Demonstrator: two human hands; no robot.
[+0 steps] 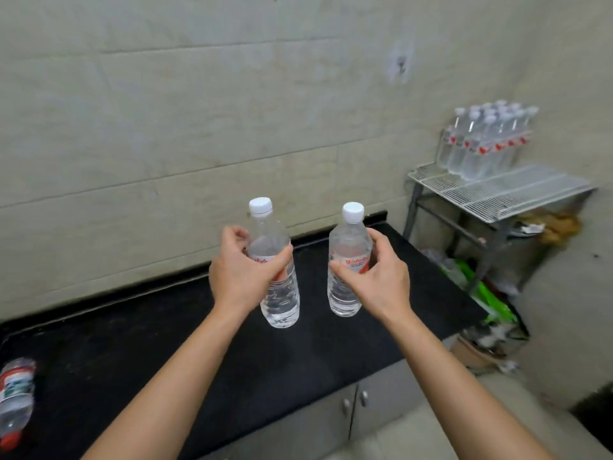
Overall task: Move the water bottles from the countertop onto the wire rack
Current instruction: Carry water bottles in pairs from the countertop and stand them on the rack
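The left hand (243,272) is wrapped around the middle of one water bottle (280,298), thumb across the red label and fingers curled behind it. The right hand (381,277) grips a second bottle (346,250) the same way, at label height. Both bottles stand upright with white caps above the fists and clear bases below them, side by side and a little apart. Beneath the two grips lies the black countertop (132,343); whether the bases touch it cannot be told. Well off to the right of the right hand, and farther back, the wire rack (504,197) carries a tight group of bottles (482,144) at its back corner against the wall. Far to the left of the left hand, close to the viewer, another bottle (16,400) lies on its side on the countertop. Below the forearms, grey cabinet doors (331,423) show under the counter edge.
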